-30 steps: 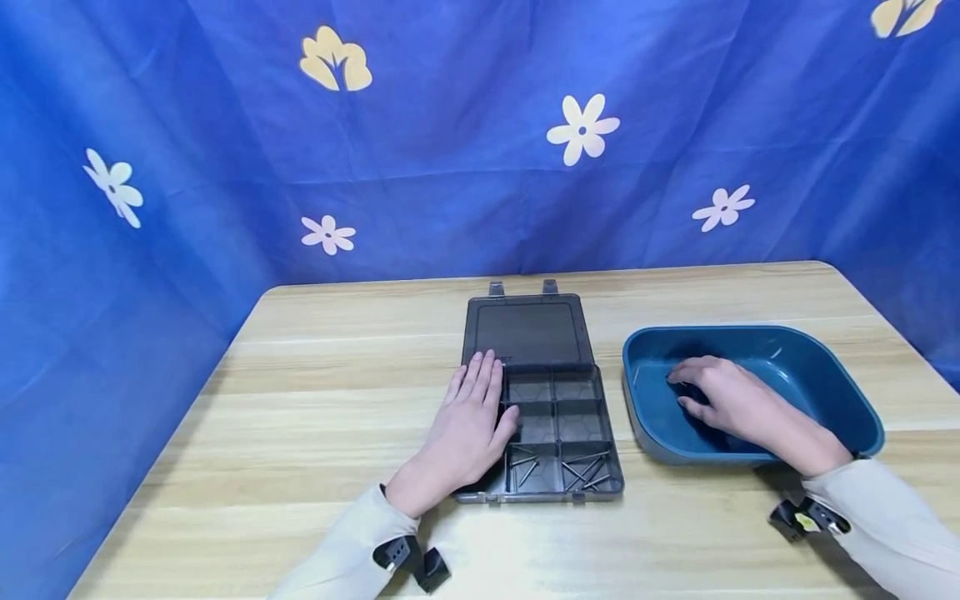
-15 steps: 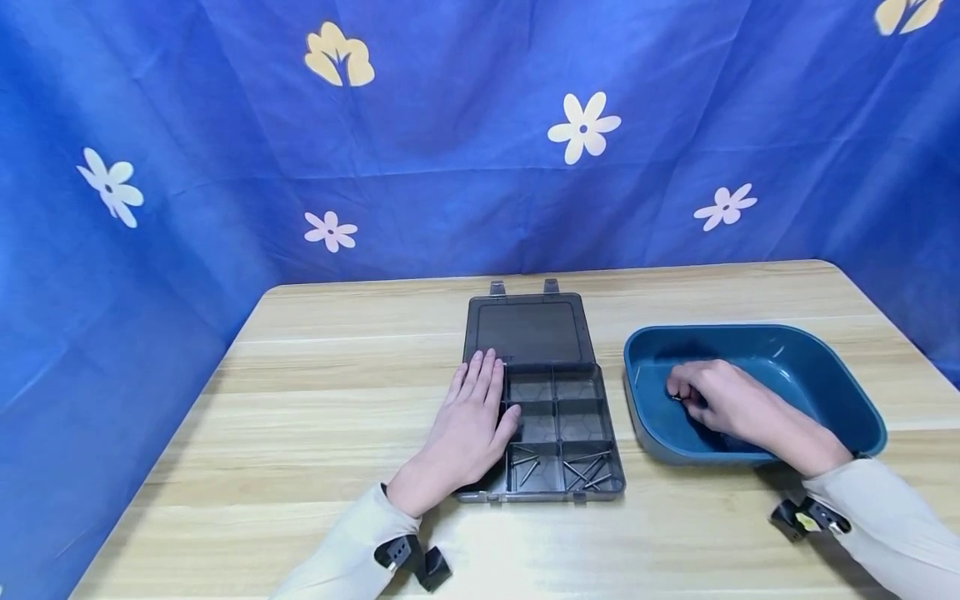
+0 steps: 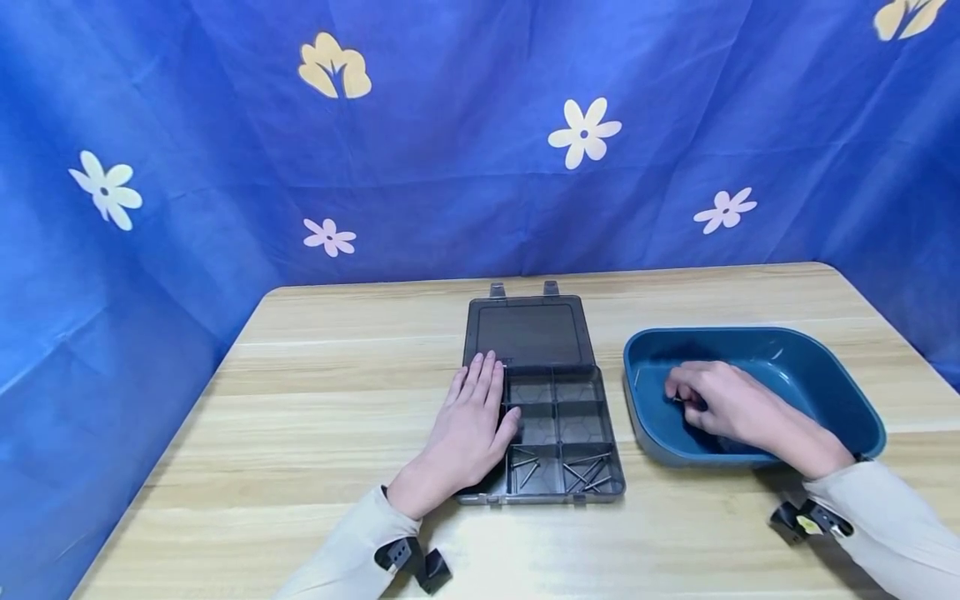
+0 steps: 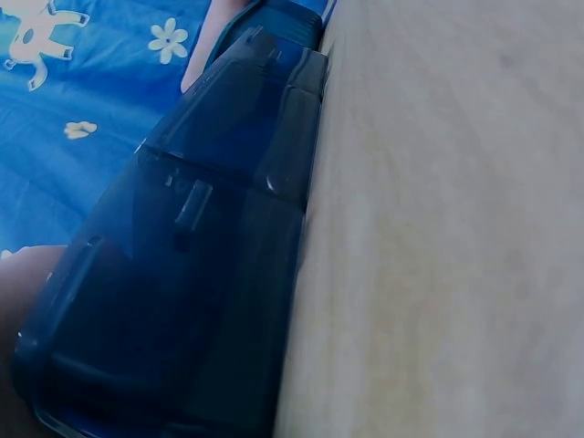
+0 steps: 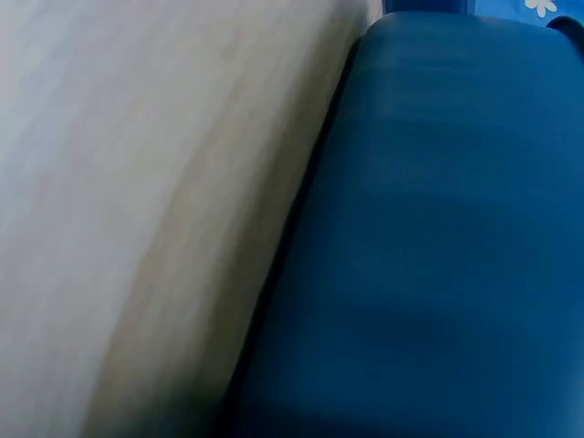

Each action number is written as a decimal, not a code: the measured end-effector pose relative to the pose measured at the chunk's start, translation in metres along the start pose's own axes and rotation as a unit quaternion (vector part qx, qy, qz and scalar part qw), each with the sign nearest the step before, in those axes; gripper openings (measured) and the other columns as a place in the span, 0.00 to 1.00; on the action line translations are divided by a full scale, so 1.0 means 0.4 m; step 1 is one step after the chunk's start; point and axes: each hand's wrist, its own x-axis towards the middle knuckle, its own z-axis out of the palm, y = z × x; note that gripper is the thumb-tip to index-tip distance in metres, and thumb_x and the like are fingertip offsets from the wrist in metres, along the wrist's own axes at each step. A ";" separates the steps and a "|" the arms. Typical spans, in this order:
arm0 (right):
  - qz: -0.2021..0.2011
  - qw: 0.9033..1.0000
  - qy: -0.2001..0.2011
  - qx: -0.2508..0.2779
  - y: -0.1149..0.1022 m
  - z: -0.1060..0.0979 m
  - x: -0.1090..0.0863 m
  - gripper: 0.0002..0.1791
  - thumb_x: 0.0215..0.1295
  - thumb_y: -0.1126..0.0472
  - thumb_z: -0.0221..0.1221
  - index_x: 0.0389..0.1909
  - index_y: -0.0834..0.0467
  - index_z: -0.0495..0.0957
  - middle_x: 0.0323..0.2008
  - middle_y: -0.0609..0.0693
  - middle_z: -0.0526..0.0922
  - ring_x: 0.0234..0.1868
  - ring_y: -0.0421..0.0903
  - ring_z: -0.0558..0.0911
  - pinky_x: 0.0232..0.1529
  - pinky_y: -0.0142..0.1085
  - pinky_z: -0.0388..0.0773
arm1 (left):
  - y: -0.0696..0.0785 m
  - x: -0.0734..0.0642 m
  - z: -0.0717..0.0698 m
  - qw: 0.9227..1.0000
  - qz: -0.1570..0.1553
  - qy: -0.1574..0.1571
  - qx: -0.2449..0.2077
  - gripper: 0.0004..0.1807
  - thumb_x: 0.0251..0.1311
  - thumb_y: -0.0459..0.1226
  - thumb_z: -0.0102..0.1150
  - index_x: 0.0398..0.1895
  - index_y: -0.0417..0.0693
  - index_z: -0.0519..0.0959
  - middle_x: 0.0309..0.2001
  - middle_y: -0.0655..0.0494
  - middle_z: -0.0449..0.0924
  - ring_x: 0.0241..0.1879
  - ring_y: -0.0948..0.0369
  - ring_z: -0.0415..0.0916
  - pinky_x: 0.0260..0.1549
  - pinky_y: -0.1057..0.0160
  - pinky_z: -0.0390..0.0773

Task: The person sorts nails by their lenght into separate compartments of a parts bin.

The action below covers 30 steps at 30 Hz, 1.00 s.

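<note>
My left hand lies with straight fingers over the left column of a smoky clear compartment box, fingertips at the hinge of its folded-back lid. Thin metal screws or nails lie in two front compartments. Inside the teal basin, my right hand has curled fingers and pinches a small shiny metal piece, mostly hidden by the fingertips. The left wrist view shows the box side; the right wrist view shows only the basin's outer wall beside the table, without the fingers.
Both containers stand on a light wooden table, the basin to the right of the box with a gap between them. A blue flowered curtain hangs behind the table and along its sides.
The right hand's fingers have closed from a loose curl into a pinch, and a small metal piece now shows at their tips. The left hand has kept its place on the box.
</note>
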 end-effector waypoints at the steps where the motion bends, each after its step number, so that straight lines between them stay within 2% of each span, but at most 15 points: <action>1: -0.002 1.000 0.002 0.002 -0.003 -0.001 0.002 0.15 0.41 0.74 0.62 0.29 0.52 0.78 0.24 0.39 0.72 0.28 0.35 0.69 0.26 0.30 0.70 | 0.000 0.000 0.000 1.000 0.000 -0.001 0.000 0.35 0.72 0.49 0.37 0.72 0.32 0.55 0.74 0.37 0.49 0.75 0.45 0.44 0.72 0.47 0.45; 9: -0.030 0.999 0.039 -0.003 -0.021 -0.012 0.010 0.15 0.39 0.73 0.63 0.29 0.53 0.78 0.25 0.39 0.73 0.27 0.33 0.69 0.23 0.29 0.69 | 0.000 0.003 0.002 1.000 0.002 0.001 0.005 0.36 0.72 0.50 0.36 0.72 0.32 0.55 0.74 0.37 0.49 0.75 0.45 0.44 0.72 0.47 0.45; 13: -0.028 0.998 0.051 -0.019 -0.032 -0.020 0.012 0.14 0.41 0.73 0.63 0.30 0.54 0.79 0.25 0.38 0.72 0.26 0.33 0.69 0.24 0.28 0.70 | 0.000 0.004 -0.001 1.000 0.003 0.003 0.003 0.35 0.72 0.49 0.37 0.72 0.32 0.54 0.74 0.37 0.49 0.75 0.45 0.44 0.72 0.47 0.45; 19: -0.016 0.998 0.049 -0.023 -0.062 -0.037 0.021 0.12 0.45 0.72 0.65 0.32 0.55 0.80 0.26 0.38 0.73 0.27 0.34 0.71 0.25 0.29 0.73 | -0.002 0.005 -0.004 1.000 0.003 0.002 0.001 0.35 0.72 0.49 0.37 0.72 0.32 0.54 0.74 0.37 0.49 0.75 0.46 0.44 0.72 0.47 0.45; 23: -0.028 0.997 0.064 -0.022 -0.091 -0.051 0.034 0.13 0.46 0.72 0.66 0.33 0.54 0.81 0.26 0.38 0.73 0.27 0.34 0.71 0.26 0.29 0.74 | -0.003 0.005 -0.005 1.000 -0.001 -0.005 -0.001 0.35 0.73 0.49 0.37 0.72 0.32 0.54 0.74 0.38 0.48 0.75 0.46 0.44 0.73 0.48 0.45; 26: -0.042 0.995 0.089 -0.001 -0.114 -0.058 0.044 0.14 0.46 0.72 0.65 0.34 0.54 0.80 0.27 0.39 0.74 0.28 0.34 0.71 0.26 0.29 0.74 | -0.005 0.006 -0.005 1.000 -0.001 -0.004 0.000 0.35 0.72 0.49 0.38 0.72 0.32 0.54 0.74 0.38 0.49 0.75 0.46 0.44 0.73 0.48 0.45; 30: -0.061 0.989 0.124 0.057 -0.152 -0.060 0.063 0.16 0.46 0.74 0.63 0.35 0.55 0.80 0.29 0.39 0.76 0.29 0.33 0.72 0.29 0.24 0.73 | -0.006 0.010 -0.004 1.000 0.003 0.000 0.000 0.35 0.72 0.49 0.38 0.72 0.32 0.54 0.74 0.38 0.49 0.75 0.46 0.45 0.72 0.48 0.46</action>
